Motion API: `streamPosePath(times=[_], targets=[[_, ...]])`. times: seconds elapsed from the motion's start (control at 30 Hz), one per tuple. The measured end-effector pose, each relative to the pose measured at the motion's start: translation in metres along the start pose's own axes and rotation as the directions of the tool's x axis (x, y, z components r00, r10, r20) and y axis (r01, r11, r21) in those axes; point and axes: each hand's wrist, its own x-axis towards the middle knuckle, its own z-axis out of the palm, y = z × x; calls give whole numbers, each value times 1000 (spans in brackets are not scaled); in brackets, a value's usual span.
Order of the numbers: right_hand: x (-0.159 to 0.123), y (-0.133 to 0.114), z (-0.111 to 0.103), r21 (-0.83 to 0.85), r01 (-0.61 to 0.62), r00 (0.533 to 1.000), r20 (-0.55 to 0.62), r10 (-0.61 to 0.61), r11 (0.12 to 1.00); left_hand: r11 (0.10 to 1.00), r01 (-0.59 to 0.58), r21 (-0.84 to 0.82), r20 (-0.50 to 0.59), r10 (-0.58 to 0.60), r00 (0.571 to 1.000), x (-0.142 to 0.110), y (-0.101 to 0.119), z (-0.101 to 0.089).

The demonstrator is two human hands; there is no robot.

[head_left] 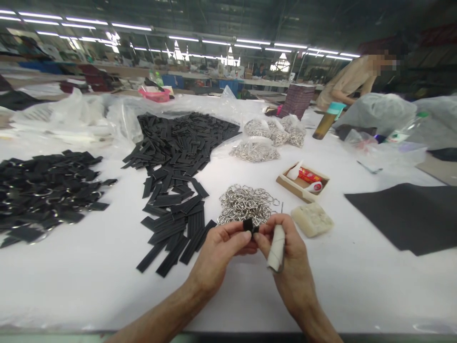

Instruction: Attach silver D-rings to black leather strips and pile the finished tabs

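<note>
Both hands meet just in front of a pile of silvery metal rings [246, 202]. My left hand [223, 250] is closed, pinching a short black strip [247, 225] between thumb and fingers. My right hand [293, 262] is closed too; its thumb and forefinger touch the strip's other end. Tucked in the right palm is a tool with a pale wrapped handle [276, 247]; a thin metal point shows above the fingers. Whether a ring is in the strip is hidden by the fingers. Loose black strips [178, 219] lie left of the rings, running back into a large heap.
Strips fitted with rings [46, 195] are heaped at far left. Bagged rings [255, 150] lie farther back. On the right are a small box [303, 196] with tubes, a yellowish block [312, 219], a black sheet [410, 214] and a bottle [326, 121]. A person [352, 78] leans in behind.
</note>
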Motion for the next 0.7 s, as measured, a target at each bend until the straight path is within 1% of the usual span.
streamPosePath(times=[0.13, 0.4, 0.57, 0.7], targets=[[2, -2, 0, -8, -9, 1000, 30, 9, 1000, 1000, 5, 27, -10, -5, 1000, 0, 1, 2], [3, -1, 0, -41, -79, 994, 79, 82, 996, 997, 20, 68, -79, -15, 997, 1, 0, 3], [5, -5, 2, 37, -113, 990, 90, 109, 993, 993, 18, 117, -132, -3, 991, 0, 0, 4], [7, -6, 2, 37, -133, 988, 81, 130, 990, 991, 28, 133, -139, -10, 990, -1, 0, 4]])
